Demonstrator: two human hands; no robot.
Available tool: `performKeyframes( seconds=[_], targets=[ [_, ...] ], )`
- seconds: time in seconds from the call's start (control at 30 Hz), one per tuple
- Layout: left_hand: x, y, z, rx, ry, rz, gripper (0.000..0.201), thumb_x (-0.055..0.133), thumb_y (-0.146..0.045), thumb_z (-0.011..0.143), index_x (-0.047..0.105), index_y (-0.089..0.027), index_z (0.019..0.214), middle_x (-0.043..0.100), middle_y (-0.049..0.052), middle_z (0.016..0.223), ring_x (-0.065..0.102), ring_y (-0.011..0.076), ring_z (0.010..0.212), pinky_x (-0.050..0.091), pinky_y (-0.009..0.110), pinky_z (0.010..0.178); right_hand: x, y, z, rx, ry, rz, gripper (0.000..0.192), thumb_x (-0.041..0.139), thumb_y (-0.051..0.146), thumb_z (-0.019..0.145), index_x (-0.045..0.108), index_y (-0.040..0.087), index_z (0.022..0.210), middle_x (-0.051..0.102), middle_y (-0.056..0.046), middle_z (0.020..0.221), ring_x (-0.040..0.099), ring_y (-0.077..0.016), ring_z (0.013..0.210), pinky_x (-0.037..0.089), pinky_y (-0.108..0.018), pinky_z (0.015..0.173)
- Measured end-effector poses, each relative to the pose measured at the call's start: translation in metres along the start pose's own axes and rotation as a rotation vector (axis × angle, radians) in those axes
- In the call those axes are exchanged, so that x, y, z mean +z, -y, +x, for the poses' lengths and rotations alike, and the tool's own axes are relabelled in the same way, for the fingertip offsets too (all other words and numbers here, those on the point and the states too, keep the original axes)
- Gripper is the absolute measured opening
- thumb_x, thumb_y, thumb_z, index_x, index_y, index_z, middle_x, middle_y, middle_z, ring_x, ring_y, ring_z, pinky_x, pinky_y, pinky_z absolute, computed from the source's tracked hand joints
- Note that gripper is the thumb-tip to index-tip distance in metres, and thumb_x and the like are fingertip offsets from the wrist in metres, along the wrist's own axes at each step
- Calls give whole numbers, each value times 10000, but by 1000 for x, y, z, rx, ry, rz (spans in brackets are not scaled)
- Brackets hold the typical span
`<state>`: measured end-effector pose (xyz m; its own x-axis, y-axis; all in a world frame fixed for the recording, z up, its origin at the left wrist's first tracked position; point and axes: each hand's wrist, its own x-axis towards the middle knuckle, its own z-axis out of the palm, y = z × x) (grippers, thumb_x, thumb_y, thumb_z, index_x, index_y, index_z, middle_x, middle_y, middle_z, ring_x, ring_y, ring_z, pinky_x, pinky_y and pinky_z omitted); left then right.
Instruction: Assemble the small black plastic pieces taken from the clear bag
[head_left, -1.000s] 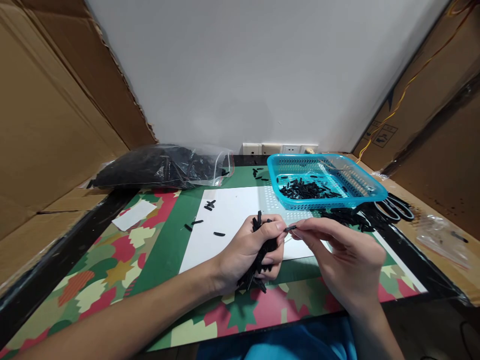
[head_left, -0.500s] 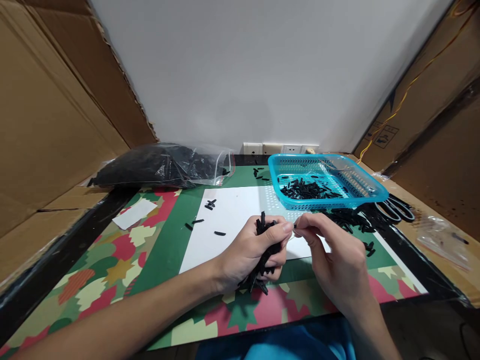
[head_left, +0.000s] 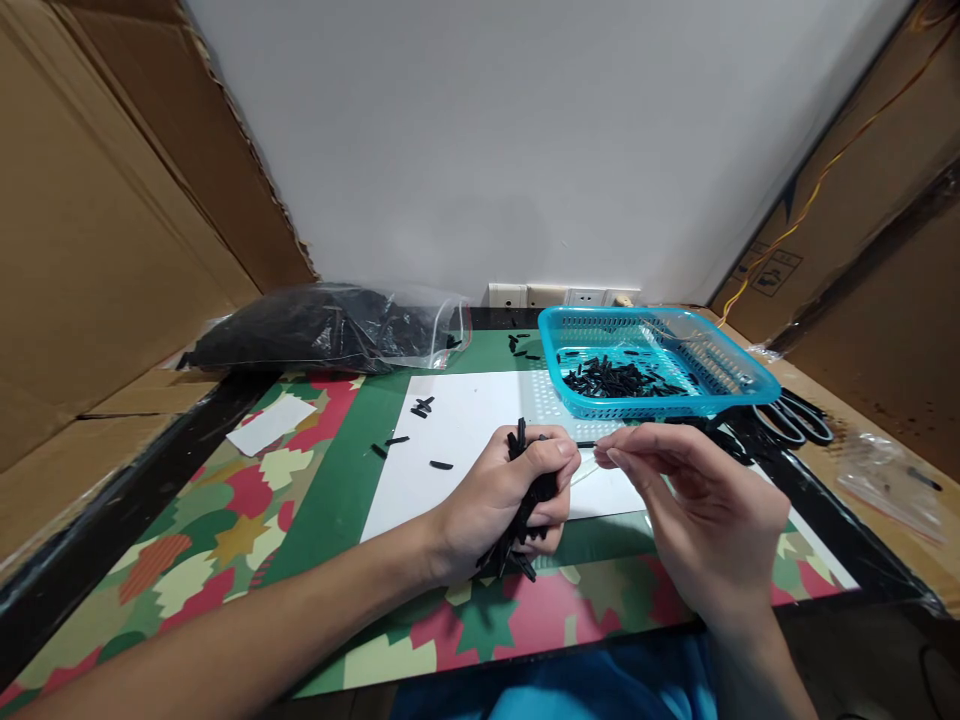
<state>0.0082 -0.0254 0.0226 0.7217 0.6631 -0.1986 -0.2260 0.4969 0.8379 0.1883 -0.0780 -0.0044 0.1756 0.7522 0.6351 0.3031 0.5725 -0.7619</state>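
Note:
My left hand [head_left: 487,495] is closed around a bundle of short black strips [head_left: 517,525], which stick out above and below the fist. A single thin black strip [head_left: 586,444] spans the small gap between my two hands. Its right end is pinched between the thumb and forefinger of my right hand [head_left: 712,510], while its left end meets the left thumb and forefinger. A thin pale line shows just below this strip; I cannot tell what it is. Under the hands lies a white sheet [head_left: 465,420] with a few loose black strips on it.
A blue perforated basket [head_left: 660,405] holding many black strips stands at the back right. Scissors [head_left: 795,415] and a small clear bag [head_left: 889,485] lie right of it. A large zip bag of black material [head_left: 322,330] rests back left, near a paper scrap [head_left: 270,425].
My right hand has moved to the right, away from the left fist, and more of the pinched black strip shows between them. The left hand keeps its bundle nearly in place.

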Motion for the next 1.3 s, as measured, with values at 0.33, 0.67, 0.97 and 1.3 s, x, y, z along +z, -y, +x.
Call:
performKeyframes(
  seconds=[0.33,0.67,0.97,1.3],
  targets=[
    [-1,3,-1,-26,57,9,395,666,-454,976,527,-185,723,387,-87,463,282,34,383,333,121,386,-1,-1,0,-25,35,25,244,753,25,922,797,241,1026,814,-18,966,776,-192,897,653,-312,821],
    [-1,2,-1,-44,94,-6,386,674,-439,963,532,-182,712,390,-83,457,300,42,382,332,132,380,-2,-1,-1,-100,78,-45,258,693,12,949,778,243,1027,803,-41,963,764,-221,890,630,-361,790],
    [-1,0,-3,-7,113,10,411,747,-427,924,529,-172,685,408,-86,476,337,38,378,388,158,389,-1,1,-1,-147,78,-27,334,676,-45,936,767,259,1039,785,-24,952,747,-209,889,600,-344,803],
    [-4,2,-3,-11,142,25,395,714,-396,956,538,-169,685,422,-77,479,373,45,377,388,158,388,0,4,-2,50,200,63,151,613,99,1034,649,230,968,644,-25,901,650,-173,839,543,-287,738]
  ],
)
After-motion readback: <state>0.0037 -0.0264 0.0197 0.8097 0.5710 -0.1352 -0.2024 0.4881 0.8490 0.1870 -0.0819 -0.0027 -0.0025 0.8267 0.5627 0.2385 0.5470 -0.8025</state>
